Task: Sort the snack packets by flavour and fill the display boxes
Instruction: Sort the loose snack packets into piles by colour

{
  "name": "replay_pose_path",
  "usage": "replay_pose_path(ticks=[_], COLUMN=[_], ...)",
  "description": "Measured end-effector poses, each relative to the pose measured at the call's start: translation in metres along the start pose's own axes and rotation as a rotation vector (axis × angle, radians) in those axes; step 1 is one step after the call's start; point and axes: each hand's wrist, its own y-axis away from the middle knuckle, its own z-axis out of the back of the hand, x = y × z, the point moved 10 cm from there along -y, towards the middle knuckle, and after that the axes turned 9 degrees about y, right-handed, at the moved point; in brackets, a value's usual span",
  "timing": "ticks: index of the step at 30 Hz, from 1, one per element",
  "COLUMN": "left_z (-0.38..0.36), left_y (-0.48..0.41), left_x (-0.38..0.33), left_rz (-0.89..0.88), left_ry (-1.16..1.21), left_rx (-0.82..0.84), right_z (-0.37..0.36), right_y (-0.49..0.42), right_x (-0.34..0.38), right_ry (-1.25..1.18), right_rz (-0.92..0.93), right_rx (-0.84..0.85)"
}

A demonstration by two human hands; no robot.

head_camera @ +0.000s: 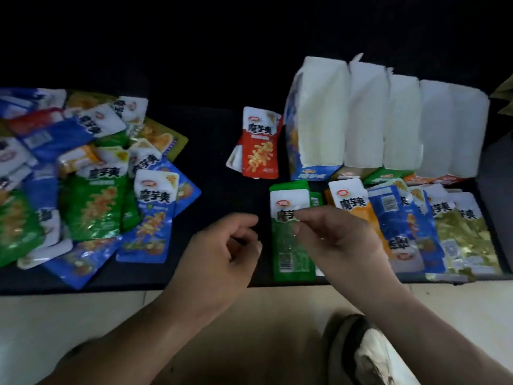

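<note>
Head view: your right hand [336,237] is setting narrowed fingers [301,216] on the green packet [288,245] just before the boxes [388,120], grip unclear, probably squaring its flavour stack. Your left hand [222,245] is idling loosely curled, holding nothing.

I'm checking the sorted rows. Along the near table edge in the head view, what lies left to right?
Mixed heap of unsorted foil packets, left hand, green foil packet pinched by the right hand, orange foil packet, blue foil packets, yellow-green foil packets.

You can read 魔芋爽 on the red packet [260,143], blue packet [151,215], orange packet [352,201], and partly on the green packet [287,243].
</note>
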Motion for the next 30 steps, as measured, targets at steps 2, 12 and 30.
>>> replay_pose_path(ticks=[2, 12, 30], left_z=[0.032, 0.141, 0.195], left_y=[0.008, 0.024, 0.029], left_x=[0.017, 0.072, 0.073], left_rz=[0.008, 0.059, -0.037], left_ry=[-0.01, -0.894, -0.855], left_rx=[-0.076, -0.365, -0.519], right_z=[-0.021, -0.153, -0.2], right_y=[-0.006, -0.045, -0.066], right_x=[0.013, 0.114, 0.129], right_ry=[0.003, 0.248, 0.593], right_rz=[0.003, 0.304, 0.317], right_rx=[0.056, 0.359, 0.184])
